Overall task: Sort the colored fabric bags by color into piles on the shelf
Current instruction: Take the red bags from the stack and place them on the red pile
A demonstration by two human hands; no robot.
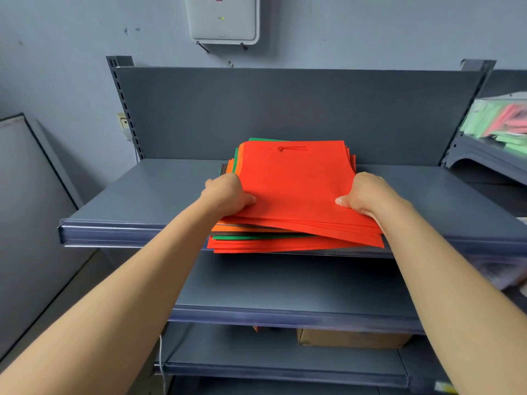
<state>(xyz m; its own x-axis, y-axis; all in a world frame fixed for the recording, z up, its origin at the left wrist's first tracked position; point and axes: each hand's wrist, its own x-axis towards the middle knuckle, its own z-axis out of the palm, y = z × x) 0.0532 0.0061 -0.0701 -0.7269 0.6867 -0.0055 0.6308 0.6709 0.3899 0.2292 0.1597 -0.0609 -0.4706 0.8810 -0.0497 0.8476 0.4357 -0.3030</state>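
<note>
Both my hands work a mixed stack of bags on the top grey metal shelf [137, 201]. My left hand [226, 195] grips the left edge of the uppermost bundle of flat red fabric bags [296, 183], thumb on top and fingers curled beneath. My right hand [368, 195] clamps the right edge the same way.

The red bundle lies skewed on the layers below, its near right corner swung out to the right. An oval handle cut-out [293, 149] shows at its far end. Under it run thin bands of orange bags [242, 228], some dark ones and green bags [256, 237], then a lower layer of red bags [271, 248] at the bottom. The stack sits mid-shelf and juts past the near lip.

A second shelf [285, 289] runs below, and a brown cardboard box [350, 337] rests lower still. A white wall-mounted device [224, 18] hangs above the grey back panel [285, 109]. At far right, a neighbouring rack holds blurred pale green and pink packets [502, 121].
</note>
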